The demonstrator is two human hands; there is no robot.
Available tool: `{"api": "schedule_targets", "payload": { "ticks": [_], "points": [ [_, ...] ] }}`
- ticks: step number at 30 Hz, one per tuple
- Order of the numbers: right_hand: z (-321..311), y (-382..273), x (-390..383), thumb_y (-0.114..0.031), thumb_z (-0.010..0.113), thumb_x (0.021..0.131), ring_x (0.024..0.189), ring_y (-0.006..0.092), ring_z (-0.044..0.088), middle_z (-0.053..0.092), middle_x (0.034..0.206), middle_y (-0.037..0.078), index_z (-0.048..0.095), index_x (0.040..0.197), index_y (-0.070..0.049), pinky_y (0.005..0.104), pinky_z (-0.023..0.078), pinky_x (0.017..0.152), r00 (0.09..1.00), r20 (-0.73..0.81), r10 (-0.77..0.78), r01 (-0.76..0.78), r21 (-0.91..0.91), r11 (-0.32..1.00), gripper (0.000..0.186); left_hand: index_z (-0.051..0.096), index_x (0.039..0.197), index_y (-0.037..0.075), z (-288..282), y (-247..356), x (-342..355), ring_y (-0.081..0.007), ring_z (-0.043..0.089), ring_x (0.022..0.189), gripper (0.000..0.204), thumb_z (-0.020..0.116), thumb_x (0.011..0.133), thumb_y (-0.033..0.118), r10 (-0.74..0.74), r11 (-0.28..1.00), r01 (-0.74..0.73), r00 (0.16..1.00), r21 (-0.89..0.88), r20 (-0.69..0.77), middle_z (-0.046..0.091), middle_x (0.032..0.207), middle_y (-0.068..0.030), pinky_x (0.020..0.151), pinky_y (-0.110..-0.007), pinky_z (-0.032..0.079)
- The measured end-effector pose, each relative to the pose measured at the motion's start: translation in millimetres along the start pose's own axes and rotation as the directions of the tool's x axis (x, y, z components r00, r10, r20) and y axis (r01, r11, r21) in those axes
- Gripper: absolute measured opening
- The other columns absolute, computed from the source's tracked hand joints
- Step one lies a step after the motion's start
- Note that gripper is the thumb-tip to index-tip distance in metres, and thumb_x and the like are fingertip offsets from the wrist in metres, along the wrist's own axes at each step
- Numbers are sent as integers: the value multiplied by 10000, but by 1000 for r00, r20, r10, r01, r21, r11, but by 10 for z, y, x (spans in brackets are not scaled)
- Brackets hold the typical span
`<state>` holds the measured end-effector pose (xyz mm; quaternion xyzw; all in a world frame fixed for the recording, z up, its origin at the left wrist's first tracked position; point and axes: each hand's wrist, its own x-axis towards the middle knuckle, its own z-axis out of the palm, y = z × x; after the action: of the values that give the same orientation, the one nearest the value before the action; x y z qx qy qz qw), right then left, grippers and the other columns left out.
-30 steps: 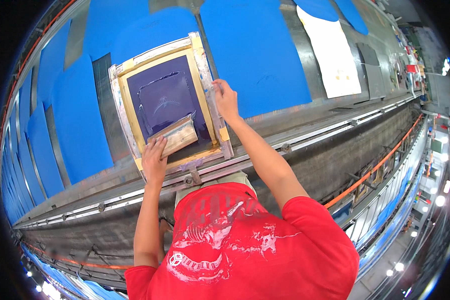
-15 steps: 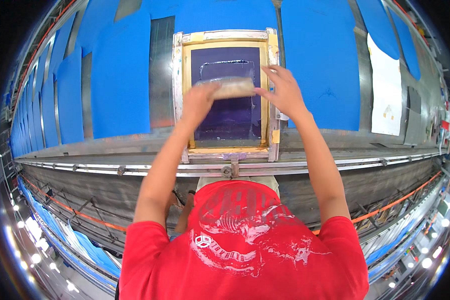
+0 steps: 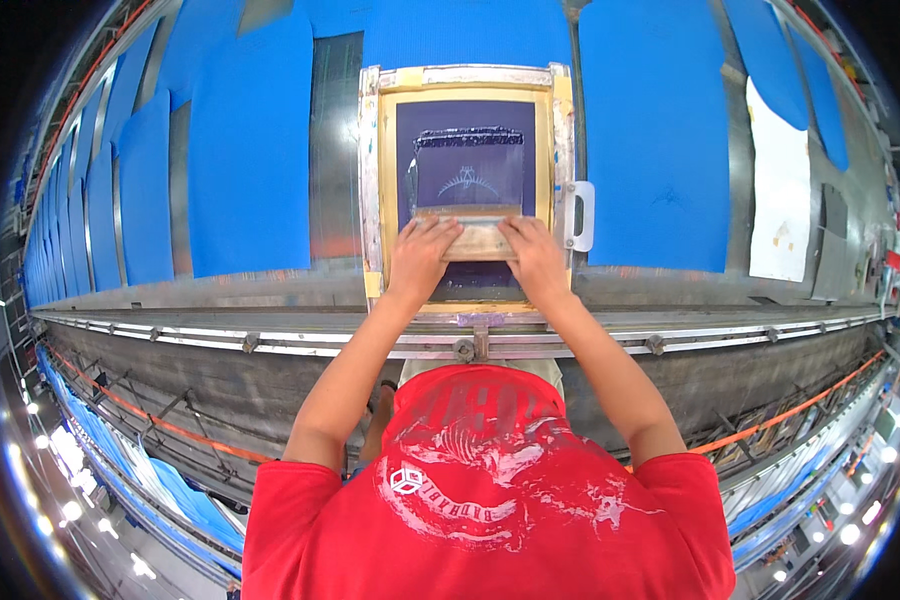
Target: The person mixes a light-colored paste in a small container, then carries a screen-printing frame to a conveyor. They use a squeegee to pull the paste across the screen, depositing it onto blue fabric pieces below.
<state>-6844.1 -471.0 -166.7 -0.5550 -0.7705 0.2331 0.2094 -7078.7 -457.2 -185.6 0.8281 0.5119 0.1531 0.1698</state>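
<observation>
Both of my hands are on a wide squeegee with a wooden handle [image 3: 480, 241], which lies crosswise over the near half of a screen-printing frame. My left hand [image 3: 425, 258] grips its left end, and my right hand [image 3: 537, 260] grips the right end, fingers curled over the top. The frame [image 3: 369, 170] is whitish and paint-stained, with yellow tape around a dark purple mesh [image 3: 406, 118]. Toward the far end runs a dark, wet-looking band of ink [image 3: 470, 136]. Thin pale design lines [image 3: 467, 184] show between that band and the squeegee. The squeegee's lower edge is hidden.
A white handle-shaped piece [image 3: 583, 215] sits at the frame's right side. Blue sheets [image 3: 252, 180] lie along the long table on both sides, with a white sheet [image 3: 778, 190] farther right. A metal rail [image 3: 355, 343] runs along the table's near edge.
My right hand, off the squeegee before with fingers spread, has closed on its right end. The squeegee has moved toward me and lies level. Pale design lines are now visible on the mesh.
</observation>
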Motion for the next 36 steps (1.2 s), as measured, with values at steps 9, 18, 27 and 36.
{"api": "schedule_targets", "payload": {
  "ticks": [9,18,27,36],
  "points": [
    [-246,483,1307,14,690,764,1162,352,587,659,1198,159,662,1170,-10,441,492,1006,990,-127,-55,49,-52,997,408,764,1104,139,-296,-405,1443,-317,707,973,334,704,783,66,-77,987,72,997,-141,-31,750,1064,-106,893,-426,553],
    [85,103,-42,6,690,759,1229,374,551,632,1274,176,638,1229,-6,444,447,1079,998,-69,-7,8,16,1000,473,738,1140,140,-24,17,124,-247,652,1187,417,658,762,-17,-19,999,20,999,-35,30,718,1238,-40,1057,-461,468],
    [-321,1116,183,-272,692,949,901,279,607,678,1095,164,697,1160,-71,418,478,799,794,-379,475,-433,196,880,291,659,1313,166,-61,116,-19,-266,547,1324,579,707,755,16,-10,995,16,998,-94,62,630,1398,-7,1131,-473,405],
    [-517,195,594,-245,609,1012,703,139,529,657,815,90,696,1118,-63,350,448,661,745,-398,535,-393,386,834,228,653,1327,165,-395,-67,-501,-286,555,1306,644,759,705,32,-34,991,17,992,-134,-120,621,1405,-24,1125,-454,423]
  ]
}}
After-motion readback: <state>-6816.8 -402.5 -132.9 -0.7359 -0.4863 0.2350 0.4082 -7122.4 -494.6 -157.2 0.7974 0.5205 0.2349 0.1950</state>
